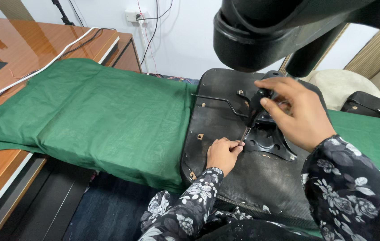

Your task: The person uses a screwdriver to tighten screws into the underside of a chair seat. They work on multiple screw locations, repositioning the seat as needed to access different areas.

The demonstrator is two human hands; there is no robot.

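An upturned black chair seat [261,178] lies on the green cloth [100,116], with its black metal mechanism plate [268,140] bolted to the underside. My right hand [299,111] grips the black handle of a screwdriver [254,109] whose shaft slants down to the plate's left edge. My left hand [223,154] pinches the shaft near its tip, by the plate. A thin black lever rod [219,100] juts left from the mechanism. The chair's black base column [261,31] hangs large over the top of the view.
A wooden desk [29,49] at the left carries a white cable [42,67] and a black inset. A wall socket with wires [136,15] sits behind. A black bag [368,105] and a cream cushion [339,85] are at the right.
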